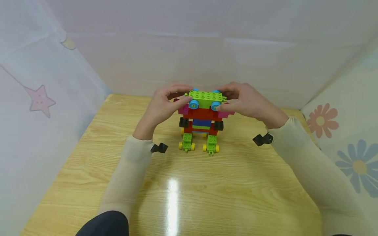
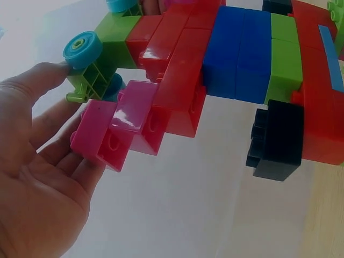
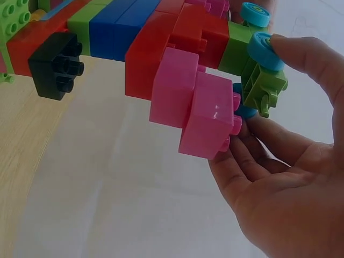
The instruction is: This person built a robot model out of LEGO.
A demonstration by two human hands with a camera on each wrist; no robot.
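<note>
A robot-like figure of toy building bricks [image 1: 203, 113] stands upright on the table. Its top is a lime-green wheeled brick base [image 1: 206, 95] with light-blue wheels [image 2: 83, 50]. At the left end of that base, my left hand [image 1: 160, 106] pinches it, thumb by a wheel and the other fingers behind. My right hand [image 1: 251, 101] grips the opposite end, its thumb on a front wheel. Pink bricks [image 3: 212, 115] jut out at the sides below the hands. Lower down come red bricks, blue bricks [image 2: 236, 54], black bricks [image 2: 285, 140] and green feet [image 1: 187, 141] with yellow wheels.
The wooden table [image 1: 212, 190] runs toward the front, with a bright reflection on it. Pale cloth walls [image 1: 189, 59] close off the back and both sides. The figure stands near the table's back edge.
</note>
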